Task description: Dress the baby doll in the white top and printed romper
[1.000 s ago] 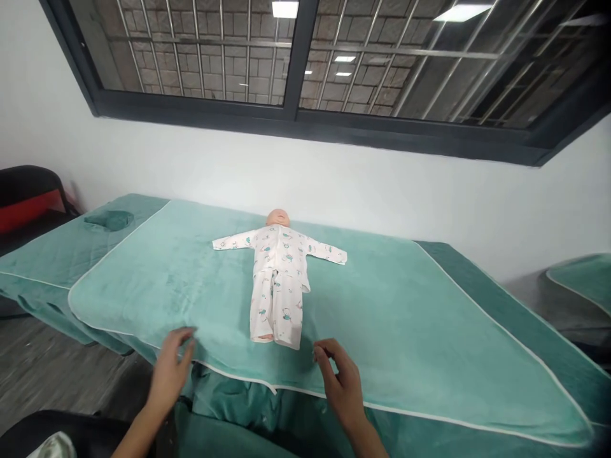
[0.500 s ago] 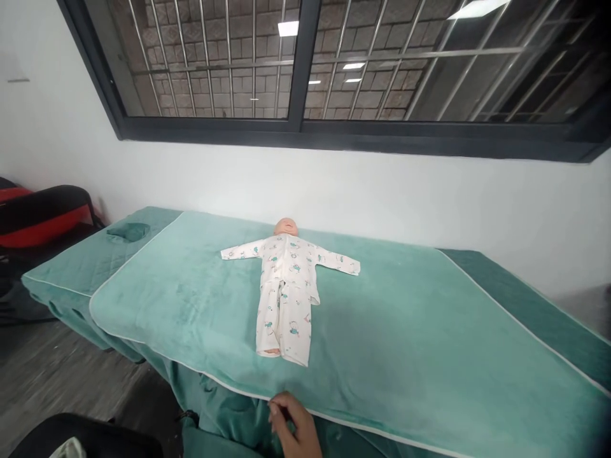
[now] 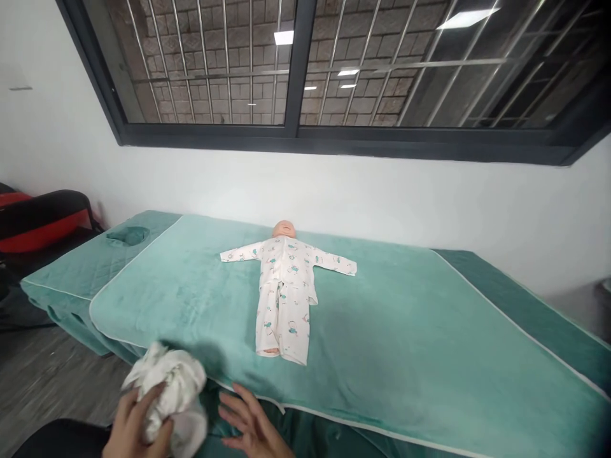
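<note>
My left hand (image 3: pixel 138 423) grips a bunched white cloth (image 3: pixel 174 385) at the lower left, over the bed's near edge. How the cloth is folded cannot be made out. To its right, my right hand (image 3: pixel 248 420) holds nothing, its fingers spread and turned toward the cloth. Beyond both hands a baby doll (image 3: pixel 284 229) lies on its back with its head toward the wall. White printed pajamas (image 3: pixel 286 267) cover it, sleeves stretched out to the sides and trouser legs pointing at me.
The doll lies on a bed with a green cover (image 3: pixel 405 331). A face hole (image 3: pixel 128 235) shows at its left end. Behind it is a white wall with a barred window (image 3: pixel 296 130). A red and black chair (image 3: pixel 48 222) stands at the far left.
My left hand has come into view from the lower left with the white cloth. My right hand has shifted left and its fingers have spread. The doll lies as before.
</note>
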### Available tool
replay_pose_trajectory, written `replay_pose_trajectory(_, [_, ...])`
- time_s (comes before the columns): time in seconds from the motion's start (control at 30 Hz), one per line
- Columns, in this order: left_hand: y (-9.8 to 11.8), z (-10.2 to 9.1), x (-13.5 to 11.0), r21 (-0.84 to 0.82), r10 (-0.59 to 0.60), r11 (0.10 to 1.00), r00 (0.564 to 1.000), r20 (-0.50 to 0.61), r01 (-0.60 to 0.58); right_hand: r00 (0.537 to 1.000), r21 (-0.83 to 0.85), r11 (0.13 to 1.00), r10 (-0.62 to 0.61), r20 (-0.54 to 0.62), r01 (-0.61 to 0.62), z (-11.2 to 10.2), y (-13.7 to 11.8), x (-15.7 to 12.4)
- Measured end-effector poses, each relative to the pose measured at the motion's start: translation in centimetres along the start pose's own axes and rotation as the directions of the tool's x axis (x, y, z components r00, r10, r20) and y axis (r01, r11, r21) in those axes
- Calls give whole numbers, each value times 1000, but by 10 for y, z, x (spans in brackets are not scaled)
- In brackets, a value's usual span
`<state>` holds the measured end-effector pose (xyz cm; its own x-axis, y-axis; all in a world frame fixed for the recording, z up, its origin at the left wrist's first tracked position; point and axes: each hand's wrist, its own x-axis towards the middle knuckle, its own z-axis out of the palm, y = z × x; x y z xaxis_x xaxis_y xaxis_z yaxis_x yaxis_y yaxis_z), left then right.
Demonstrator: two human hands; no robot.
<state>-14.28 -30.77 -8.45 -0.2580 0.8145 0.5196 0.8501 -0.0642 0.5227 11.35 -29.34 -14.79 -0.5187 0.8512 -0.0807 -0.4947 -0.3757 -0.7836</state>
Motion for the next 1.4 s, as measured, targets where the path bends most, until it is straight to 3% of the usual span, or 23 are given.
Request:
replay_pose_trajectory(0.13, [62,28,5,-246,154,959,988,24,-143,997,173,984,-59,51,49,38,-27,41])
replay_pose_trajectory(0.2, [81,35,15,-262,194,948,981,19,-183,997,226,972,-69,16,63,53,-46,64])
replay_pose_trajectory(0.33, [101,40,45,-153,331,932,944,-6,-328,977,285,945,-112,-183,162,70,-89,99])
replay_pose_trajectory(0.47, [112,49,66,-197,428,875,897,-108,-442,919,256,919,-206,-336,300,66,-142,112])
replay_pose_trajectory(0.57, [109,68,71,-312,288,895,947,-141,-319,923,194,937,-219,-315,289,50,-181,105])
replay_pose_trajectory(0.63, [104,84,74,-385,96,917,995,-32,-101,913,87,950,-258,-317,299,38,-199,97])
replay_pose_trajectory(0.67, [101,91,76,-433,-2,901,998,69,32,898,15,950,-289,-332,311,32,-206,93])
replay_pose_trajectory(0.73, [101,101,84,-537,-144,792,944,298,290,863,-121,940,-342,-373,320,21,-212,87])
replay_pose_trajectory(0.83, [117,104,101,-704,-218,471,843,491,532,854,-207,938,-340,-394,278,8,-207,81])
replay_pose_trajectory(0.93, [148,96,120,-808,-232,133,810,538,575,884,-223,941,-320,-341,254,-3,-191,80])
replay_pose_trajectory(1.03, [176,92,134,-836,-172,0,824,540,548,893,-210,938,-332,-306,276,-8,-175,83])
replay_pose_trajectory(1.13, [189,98,140,-850,-108,23,847,521,526,887,-172,937,-346,-307,306,-9,-166,88])
replay_pose_trajectory(1.23, [188,106,140,-864,-80,143,876,476,482,874,-148,938,-345,-344,312,-9,-174,89])
replay_pose_trajectory(1.33, [182,105,140,-897,-24,254,929,369,362,831,-253,914,-397,-389,318,-20,-209,75])
replay_pose_trajectory(1.4, [176,103,142,-902,28,300,942,335,312,770,-415,846,-500,-396,336,-37,-246,53])
